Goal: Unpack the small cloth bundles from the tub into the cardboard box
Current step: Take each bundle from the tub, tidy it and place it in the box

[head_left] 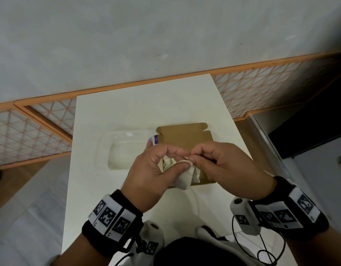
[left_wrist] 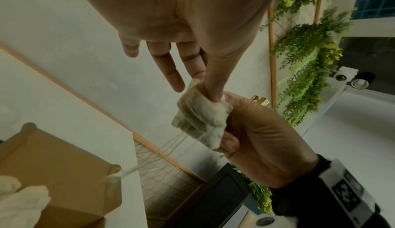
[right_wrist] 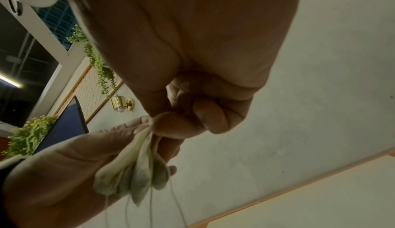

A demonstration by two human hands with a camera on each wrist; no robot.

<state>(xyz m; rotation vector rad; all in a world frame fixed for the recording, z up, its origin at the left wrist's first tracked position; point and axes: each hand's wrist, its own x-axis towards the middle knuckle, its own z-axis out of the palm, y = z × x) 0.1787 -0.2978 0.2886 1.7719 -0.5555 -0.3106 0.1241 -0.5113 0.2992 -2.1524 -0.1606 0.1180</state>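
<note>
Both hands raised together, left hand (head_left: pixel 156 169) and right hand (head_left: pixel 223 164) in fingertip pinches, wrists banded.

We see tiny white words on a purple label (head_left: pixel 155 140) by the box (head_left: pixel 185 137), too small to read.

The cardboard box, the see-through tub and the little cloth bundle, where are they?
cardboard box (head_left: pixel 185 137), head view, on its open lid flap.
tub (head_left: pixel 125 148), head view, on its clear bottom.
cloth bundle (left_wrist: pixel 200 120), left wrist view, on its middle.
</note>
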